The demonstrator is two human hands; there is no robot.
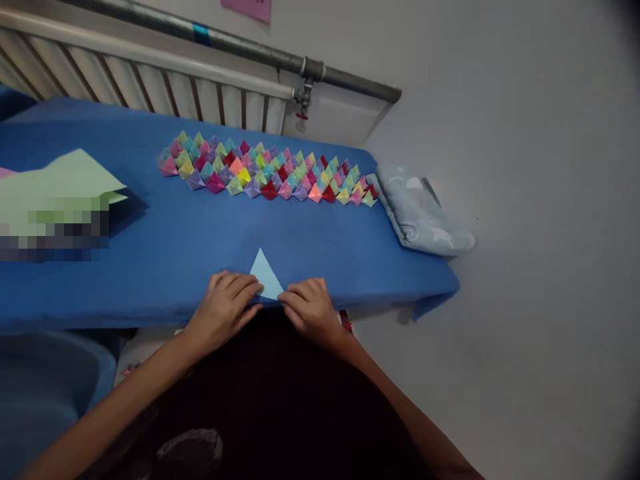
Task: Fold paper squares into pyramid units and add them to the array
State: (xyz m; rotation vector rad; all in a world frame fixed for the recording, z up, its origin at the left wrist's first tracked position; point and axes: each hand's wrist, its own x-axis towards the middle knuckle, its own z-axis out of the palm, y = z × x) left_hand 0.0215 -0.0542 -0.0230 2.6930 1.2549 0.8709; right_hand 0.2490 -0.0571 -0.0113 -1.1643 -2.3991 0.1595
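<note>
Dark clothing nearest, filling the lower middle, with bare forearms reaching forward on both sides. Behind and to the right, a broad, plain pale wall. Across the middle, a long table under a smooth blue cloth, its far side beside a white ribbed radiator. At lower left, below the table edge, a rounded light-blue object, too partly seen to identify.

Along the far half of the cloth, a long, close-set band of small pointed folded-paper pieces, in pink, red, yellow, green, turquoise and lilac. To the left, a pale green sheet, its lower part lost in a blocky blur. Above the radiator, a grey metal pipe with a blue band. At the table's right end, just beside the band, a folded grey-blue bundle.

At the near edge, left hand and right hand slightly apart, fingertips on opposite sides of a pale blue paper triangle. Impossible to tell pinching from pressing in either hand. Triangle on the cloth, tip pointing away, lower sides partly covered by fingers. High on the wall, a cut-off pink paper. Smallest, beside the radiator, a red valve handle.
</note>
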